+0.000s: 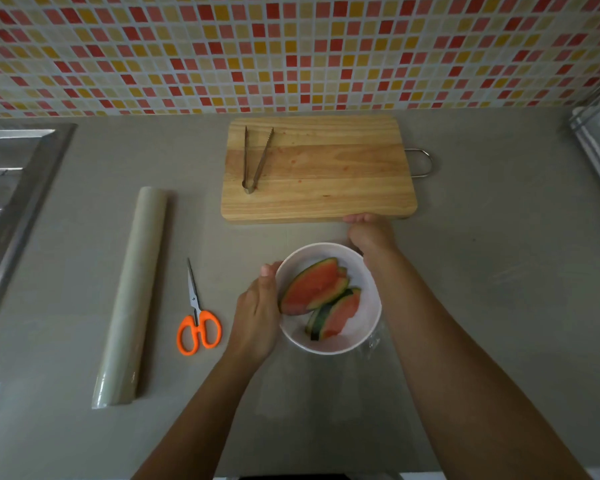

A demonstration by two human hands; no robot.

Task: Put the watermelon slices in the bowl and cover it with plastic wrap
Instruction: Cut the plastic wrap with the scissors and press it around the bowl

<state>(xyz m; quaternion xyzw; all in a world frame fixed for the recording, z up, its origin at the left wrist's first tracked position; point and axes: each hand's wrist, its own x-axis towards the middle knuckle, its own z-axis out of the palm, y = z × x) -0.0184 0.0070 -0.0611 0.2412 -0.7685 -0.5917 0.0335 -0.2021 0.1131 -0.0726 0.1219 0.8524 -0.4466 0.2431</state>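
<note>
Bowl point(333, 344) sits btwn the hands, just near of board point(326, 174): L hand point(257, 317) cups left wall, R hand point(371, 233) curls over far-right rim, clear film point(374, 341) bunched at near-right edge; mouth coverage unclear. Wrap roll point(132, 296) lies well left, long axis near–far, L hand nearer. Count: watermelon slices point(312, 289) 2, poss. 3, all in bowl; 1 roll, 1 scissors point(198, 323), 1 tongs point(253, 157).

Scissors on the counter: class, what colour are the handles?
The scissors have orange handles, clearest in the head view.
</note>
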